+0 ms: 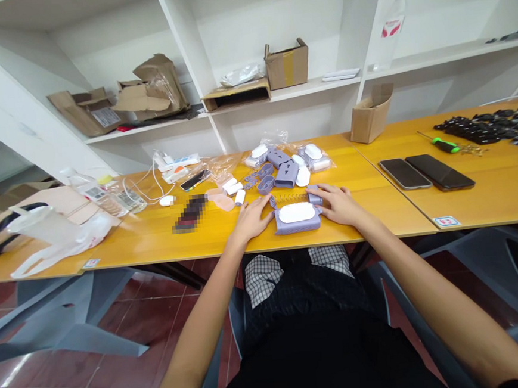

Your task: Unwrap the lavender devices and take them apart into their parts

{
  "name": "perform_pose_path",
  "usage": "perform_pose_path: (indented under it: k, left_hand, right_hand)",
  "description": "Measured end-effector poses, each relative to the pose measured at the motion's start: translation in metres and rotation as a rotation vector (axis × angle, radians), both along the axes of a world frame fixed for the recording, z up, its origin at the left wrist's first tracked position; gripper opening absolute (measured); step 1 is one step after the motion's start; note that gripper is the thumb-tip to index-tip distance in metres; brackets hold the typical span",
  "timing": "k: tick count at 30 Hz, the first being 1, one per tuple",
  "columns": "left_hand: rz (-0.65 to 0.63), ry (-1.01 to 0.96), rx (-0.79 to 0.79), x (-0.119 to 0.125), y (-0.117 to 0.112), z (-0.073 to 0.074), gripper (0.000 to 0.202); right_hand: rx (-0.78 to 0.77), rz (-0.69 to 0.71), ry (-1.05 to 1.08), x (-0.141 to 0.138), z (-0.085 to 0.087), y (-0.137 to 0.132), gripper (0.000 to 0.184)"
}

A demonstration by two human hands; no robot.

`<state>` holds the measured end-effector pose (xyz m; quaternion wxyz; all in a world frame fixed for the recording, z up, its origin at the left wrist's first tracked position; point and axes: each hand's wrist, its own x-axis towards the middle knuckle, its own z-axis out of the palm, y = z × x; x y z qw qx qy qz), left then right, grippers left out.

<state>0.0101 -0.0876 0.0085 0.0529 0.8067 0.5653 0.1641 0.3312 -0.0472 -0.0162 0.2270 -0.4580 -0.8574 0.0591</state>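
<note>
A lavender plastic housing with a white oval insert [296, 216] lies on the yellow table [154, 235] near its front edge. My left hand [251, 218] rests flat at its left side, fingers stretched toward its upper left corner. My right hand [338, 203] lies at its right side, fingers touching a small lavender piece [314, 198] at the upper right corner. A metal spring [288, 198] sits along the housing's far edge. Both hands lie open on the table and grip nothing.
Behind lie more lavender and white parts [284, 168] in clear bags. Two dark phones [423, 172] and a green screwdriver [441, 142] are at the right, with black parts [491, 125] beyond. Plastic bags [56, 234], cables and a cardboard box [369, 116] stand around; shelves hold boxes.
</note>
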Motion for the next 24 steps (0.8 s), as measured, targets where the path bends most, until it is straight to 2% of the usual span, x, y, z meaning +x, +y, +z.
perform_pose_path:
  k: [11,16,24]
  left_hand:
    - [-0.004,-0.163,0.097,-0.004,0.007,-0.005,0.047]
    - [-0.04,-0.215,0.119,-0.009,0.011,-0.01,0.045]
    - [-0.07,-0.25,0.119,-0.009,0.012,-0.01,0.044]
  right_hand:
    - [-0.029,0.094,0.002,0.002,0.006,-0.002,0.053]
    - [-0.024,0.079,0.008,0.001,0.002,0.0,0.052]
    - [-0.016,0.045,0.069,0.001,0.002,0.001,0.053]
